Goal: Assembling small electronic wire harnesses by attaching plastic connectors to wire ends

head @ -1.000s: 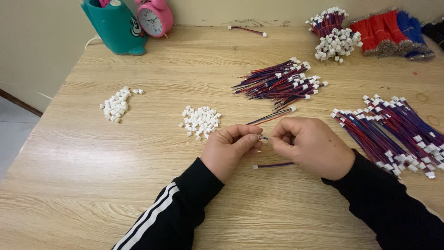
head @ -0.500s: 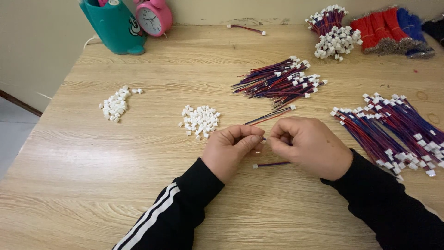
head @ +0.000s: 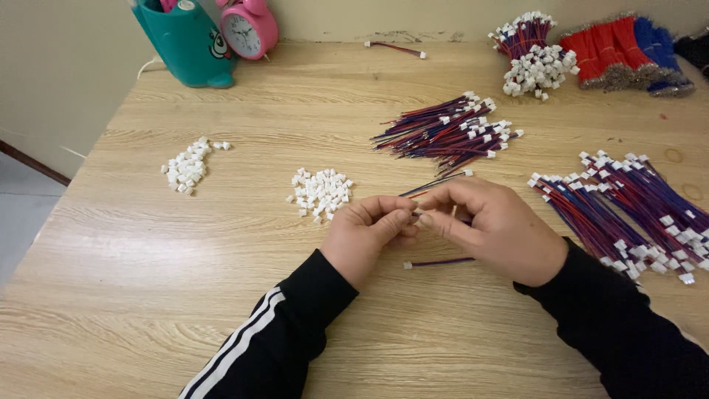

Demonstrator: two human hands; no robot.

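Note:
My left hand (head: 367, 236) and my right hand (head: 496, 226) meet at the middle of a wooden table (head: 221, 295), fingertips pinched together on a thin red-and-blue wire lead (head: 436, 182) that runs up and to the right. What sits between the fingertips is hidden. A short finished lead with a white plug (head: 437, 262) lies on the table just under my hands. A small heap of white plastic connectors (head: 320, 192) lies just left of my left hand.
A second pile of white connectors (head: 188, 165) lies farther left. Bundles of red-and-blue leads lie behind my hands (head: 450, 133), at the right (head: 635, 207) and at the back right (head: 535, 52). Red and blue wire bundles (head: 628, 48), a teal holder (head: 185, 41), a pink clock (head: 247, 28).
Both hands stay in place with small finger movements on the lead. Nothing else on the table has moved.

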